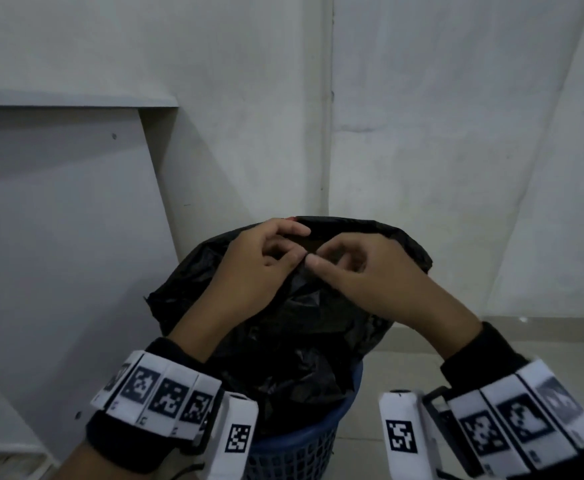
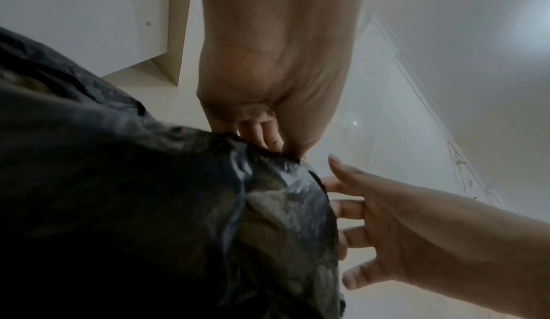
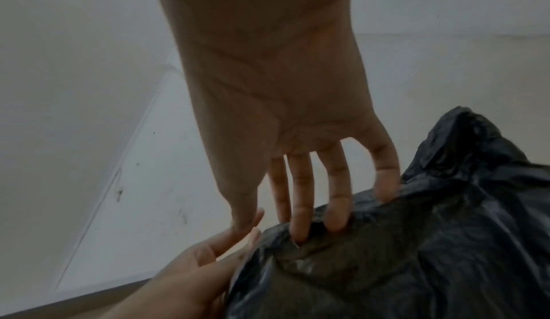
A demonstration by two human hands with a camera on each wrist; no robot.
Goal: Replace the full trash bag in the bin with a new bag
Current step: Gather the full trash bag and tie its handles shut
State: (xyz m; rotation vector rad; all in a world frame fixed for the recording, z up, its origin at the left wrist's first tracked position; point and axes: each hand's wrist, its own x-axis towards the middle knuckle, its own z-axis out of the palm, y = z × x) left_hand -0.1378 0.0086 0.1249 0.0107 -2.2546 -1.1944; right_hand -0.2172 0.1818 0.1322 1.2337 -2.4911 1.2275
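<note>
A crumpled black trash bag [image 1: 283, 341] rises out of a blue mesh bin [image 1: 304, 448], which stands on the floor below my wrists. My left hand [image 1: 270, 251] pinches the bag's top edge between thumb and fingers [image 2: 261, 136]. My right hand [image 1: 346, 268] meets it thumb to thumb at the same edge. Its fingertips [image 3: 300, 227] dig into a fold of the bag [image 3: 416, 253], while the thumb lies outside the film. The bag [image 2: 149, 206] hides the bin's inside.
A white wall corner [image 1: 328, 133] stands right behind the bin. A white board or cabinet panel [image 1: 58, 220] leans at the left. Pale tiled floor [image 1: 405, 358] shows to the right of the bin.
</note>
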